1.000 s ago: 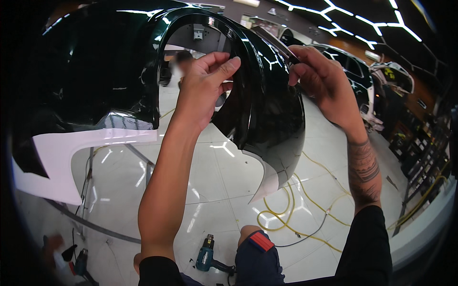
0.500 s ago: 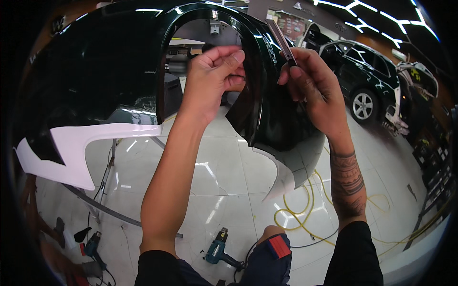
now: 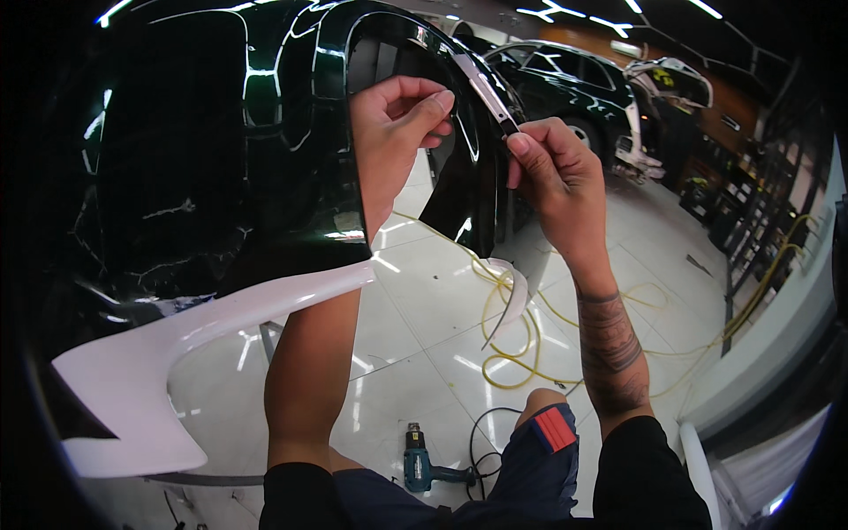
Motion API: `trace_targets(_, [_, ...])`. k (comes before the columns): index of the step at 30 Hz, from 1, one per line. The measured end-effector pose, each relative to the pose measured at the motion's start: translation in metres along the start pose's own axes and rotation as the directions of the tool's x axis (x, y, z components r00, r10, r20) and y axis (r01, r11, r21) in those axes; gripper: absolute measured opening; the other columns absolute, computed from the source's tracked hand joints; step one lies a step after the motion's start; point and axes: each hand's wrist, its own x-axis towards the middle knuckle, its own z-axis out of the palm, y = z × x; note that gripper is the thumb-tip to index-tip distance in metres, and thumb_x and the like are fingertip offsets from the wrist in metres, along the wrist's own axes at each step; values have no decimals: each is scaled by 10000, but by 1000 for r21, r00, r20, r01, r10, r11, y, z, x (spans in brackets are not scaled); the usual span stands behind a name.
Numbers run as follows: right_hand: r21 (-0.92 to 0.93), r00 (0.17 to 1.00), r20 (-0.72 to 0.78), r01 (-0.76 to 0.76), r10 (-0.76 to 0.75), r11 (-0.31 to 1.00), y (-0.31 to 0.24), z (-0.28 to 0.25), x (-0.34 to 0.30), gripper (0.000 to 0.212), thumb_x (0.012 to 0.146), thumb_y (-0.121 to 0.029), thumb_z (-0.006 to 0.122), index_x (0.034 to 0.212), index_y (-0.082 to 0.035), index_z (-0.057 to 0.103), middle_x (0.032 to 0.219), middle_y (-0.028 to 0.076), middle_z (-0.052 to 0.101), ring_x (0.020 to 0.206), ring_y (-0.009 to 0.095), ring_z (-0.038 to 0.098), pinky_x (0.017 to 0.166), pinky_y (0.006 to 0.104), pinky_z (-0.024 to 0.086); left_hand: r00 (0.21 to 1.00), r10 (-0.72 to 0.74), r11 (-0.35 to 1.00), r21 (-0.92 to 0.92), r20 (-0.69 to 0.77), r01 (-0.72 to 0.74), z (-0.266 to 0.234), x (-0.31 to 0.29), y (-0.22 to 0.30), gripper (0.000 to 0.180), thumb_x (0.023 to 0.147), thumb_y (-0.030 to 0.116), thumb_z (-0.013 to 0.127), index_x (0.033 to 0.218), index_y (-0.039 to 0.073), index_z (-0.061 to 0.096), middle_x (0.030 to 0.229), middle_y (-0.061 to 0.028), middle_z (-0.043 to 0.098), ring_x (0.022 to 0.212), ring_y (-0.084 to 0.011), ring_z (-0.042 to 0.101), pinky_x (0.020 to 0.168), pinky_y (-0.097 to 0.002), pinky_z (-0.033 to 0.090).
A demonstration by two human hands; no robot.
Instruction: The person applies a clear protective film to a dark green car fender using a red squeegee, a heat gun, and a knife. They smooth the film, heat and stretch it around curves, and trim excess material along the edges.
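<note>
A large glossy dark green car body panel [image 3: 177,168] with an arched opening fills the left and middle. My left forearm passes behind its white lower edge [image 3: 274,296]. My left hand [image 3: 402,119] shows in the opening, thumb and fingers pinched together; what they hold, if anything, I cannot make out. In my right hand [image 3: 556,168] is a slim silver utility knife [image 3: 484,91], its tip pointing up and left along the opening's right rim. Whether the blade touches the rim I cannot tell. A dark flap, seemingly film [image 3: 455,199], hangs below the opening's right side.
A teal heat gun [image 3: 424,464] lies on the tiled floor [image 3: 397,327] by my legs, its black cord beside it. A yellow hose [image 3: 503,384] loops across the tiles. Behind stands a dark car [image 3: 574,75] with exposed white bodywork.
The view has swung right and the panel fills more of the left. My left forearm has passed behind the panel's edge. The knife has come close to the opening's right rim.
</note>
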Motion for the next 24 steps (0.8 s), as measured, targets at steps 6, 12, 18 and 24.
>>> trace_targets(6, [-171,995,-83,39,-54,984,-22,8,-8,114,973,-139,533,992,-31,564,668,-13,563,548,22,439,493,182,350,997,-64,997,56,51,61,-4,5,-1,230,900,183,629,1022,-12,633,852,-47,643,765,-108,626,684,-232,501])
trace_targets(12, [-386,992,-86,54,-94,921,-31,7,-13,56,940,-75,553,935,-20,564,657,30,581,548,82,504,503,224,394,995,-77,994,83,60,72,-3,9,-2,242,921,207,592,1021,-10,624,864,-45,637,808,-117,628,697,-246,493])
trace_targets(18, [-559,962,-60,189,-267,807,-36,18,-12,140,812,-11,644,825,-5,505,726,163,550,604,343,555,534,384,438,995,-77,993,95,71,70,-4,8,-5,243,931,221,576,1025,1,622,873,-39,637,825,-117,630,702,-246,486])
trace_targets(24, [-717,933,22,265,-359,644,-45,25,-6,124,791,11,647,806,9,524,706,137,566,597,281,572,541,343,448,997,-49,988,150,64,39,-3,8,-3,242,929,221,573,1013,-1,626,853,-43,643,800,-110,624,690,-245,483])
